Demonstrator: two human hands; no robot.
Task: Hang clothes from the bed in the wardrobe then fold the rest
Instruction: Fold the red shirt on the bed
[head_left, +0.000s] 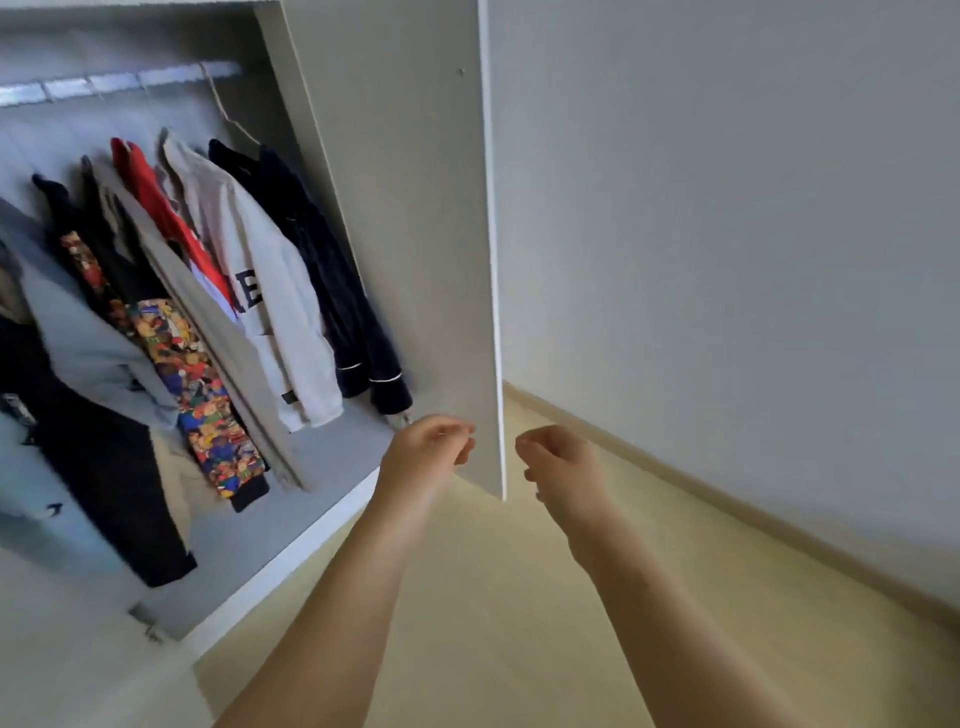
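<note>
Head view: I am holding my left hand (428, 441) and right hand (558, 457) either side of the wardrobe door (415, 234), fingers curled, gripping nothing. Clothes (249, 270) are hanging just left of it; swinging it shut risks pinching the navy sleeve (384, 374).

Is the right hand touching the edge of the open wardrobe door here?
Apart. The head view shows a strip of floor between the right hand and the wardrobe door edge; its fingers curl loosely, holding nothing.
</note>
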